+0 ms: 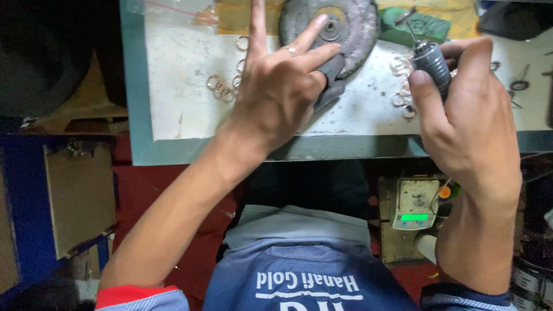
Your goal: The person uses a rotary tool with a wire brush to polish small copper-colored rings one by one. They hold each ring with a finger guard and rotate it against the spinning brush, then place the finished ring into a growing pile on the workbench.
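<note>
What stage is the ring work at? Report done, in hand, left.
Done: cannot tell; no ring looks clearly finished. In hand: right hand grips a rotary tool; left hand presses a dark pad beside the round disc. Left: loose rings lie scattered on the bench.

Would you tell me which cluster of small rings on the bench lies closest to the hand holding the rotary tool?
The cluster of rings just beside the right hand, under the rotary tool; the other rings lie left of the left hand.

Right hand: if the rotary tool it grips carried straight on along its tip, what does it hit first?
The right hand grips a grey handheld rotary tool whose thin bit points up-left. First in line seems to be the green patterned pad at the white worktop's far edge; depth is unclear, so it may pass above.
</note>
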